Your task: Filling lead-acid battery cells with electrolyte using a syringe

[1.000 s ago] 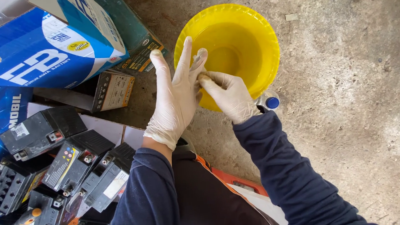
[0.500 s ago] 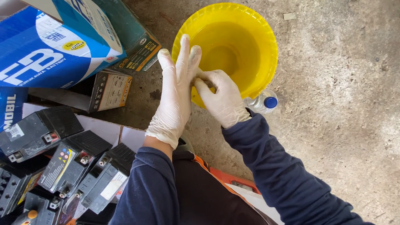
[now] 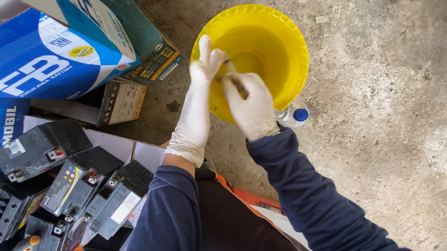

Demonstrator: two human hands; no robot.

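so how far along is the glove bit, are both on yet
Done: the right hand looks fully gloved, cuff at the sleeve. In hand: its fingers pinch and tug the glove at the left hand fingers, above the yellow basin. Left: seating that glove; the black batteries lie untouched beside the knee.

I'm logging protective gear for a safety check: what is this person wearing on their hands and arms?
Thin, whitish disposable gloves cover the left hand and right hand, their cuffs wrinkled at the wrists. Both arms are in long dark navy sleeves of plain fabric.
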